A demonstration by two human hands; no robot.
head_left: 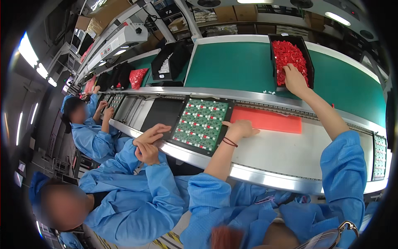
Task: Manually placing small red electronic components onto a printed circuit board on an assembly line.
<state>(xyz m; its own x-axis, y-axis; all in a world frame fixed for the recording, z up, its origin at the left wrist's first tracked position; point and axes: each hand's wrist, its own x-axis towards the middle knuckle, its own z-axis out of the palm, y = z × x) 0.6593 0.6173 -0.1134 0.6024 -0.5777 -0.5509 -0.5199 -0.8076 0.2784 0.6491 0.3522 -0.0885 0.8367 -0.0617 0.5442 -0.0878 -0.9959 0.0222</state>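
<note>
My right hand (pixel 293 79) reaches into a black bin (pixel 311 58) heaped with small red plastic parts (pixel 288 52). Its fingers are curled together at the tips among the parts, and how many they grip is hidden. My left hand (pixel 242 128) rests at the right edge of a framed panel of green circuit boards (pixel 200 123), fingers stretched out, one fingertip at the black frame. Rows of small red and white parts sit on the panel. Under and beyond my left hand lies a flat red-orange sheet (pixel 269 120).
A co-worker's hands (pixel 150 141) are just left of the panel; another person (pixel 89 124) works farther left. A metal rail (pixel 257 94) runs behind the panel. Another board panel (pixel 379 155) stands far right. A black bin of white parts (pixel 166 66) and a red bag (pixel 137 78) sit back left.
</note>
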